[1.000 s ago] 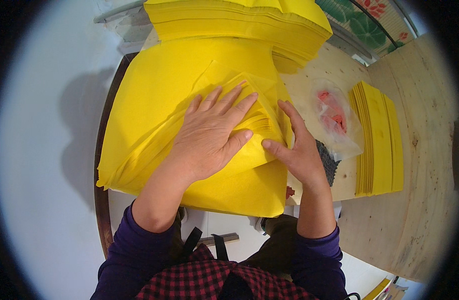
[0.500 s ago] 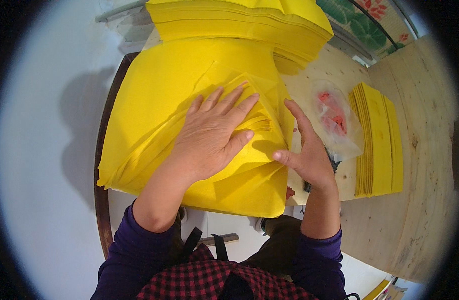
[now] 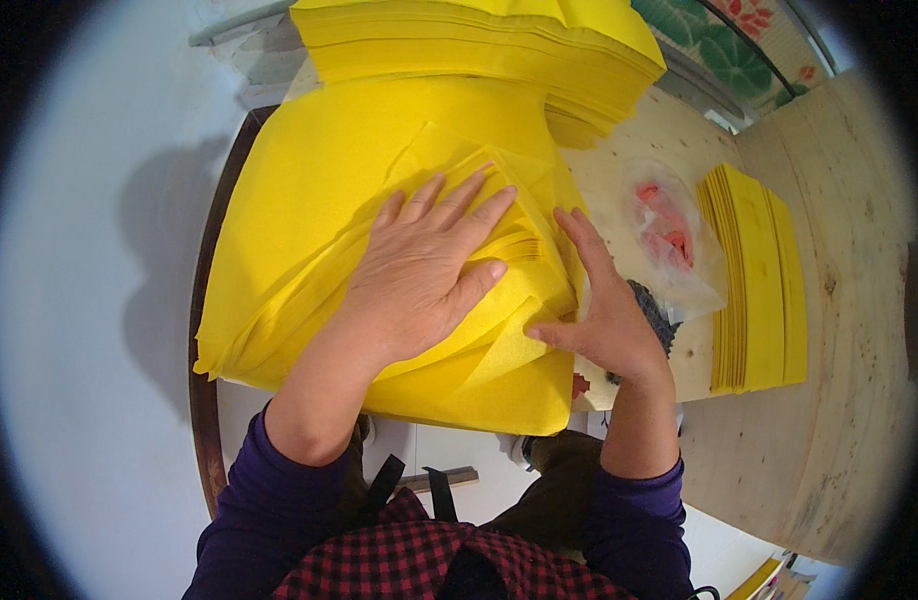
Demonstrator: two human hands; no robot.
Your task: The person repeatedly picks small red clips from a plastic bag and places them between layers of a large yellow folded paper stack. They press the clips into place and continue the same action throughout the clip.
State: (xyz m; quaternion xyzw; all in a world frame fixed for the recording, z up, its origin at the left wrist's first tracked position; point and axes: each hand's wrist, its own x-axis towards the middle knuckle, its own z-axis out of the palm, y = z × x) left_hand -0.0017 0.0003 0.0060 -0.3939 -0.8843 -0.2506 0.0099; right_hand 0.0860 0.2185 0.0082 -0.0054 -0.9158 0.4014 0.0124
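Observation:
A broad pile of thin yellow sheets (image 3: 339, 150) lies before me, its upper layers folded over toward the middle. Whether they are paper or cloth I cannot tell. My left hand (image 3: 409, 270) rests flat on the folded layers with its fingers spread. At their right edge is my right hand (image 3: 609, 315), its thumb well apart from the fingers. That thumb is beside a loose folded flap (image 3: 509, 345), and I see nothing gripped in the hand. A small reddish strip (image 3: 487, 166) shows near the left fingertips.
A thick yellow stack (image 3: 469, 45) stands at the far side. On the wooden table (image 3: 839, 300) to the right are a clear plastic bag (image 3: 704, 275) with red pieces and a narrow bundle of folded yellow sheets (image 3: 764, 290). A dark textured item (image 3: 654, 315) lies behind my right hand.
My right hand has moved left, closer to the folded edge. The flap by its thumb has shifted and now shows a lighter, turned-back face. My left hand has stayed in place.

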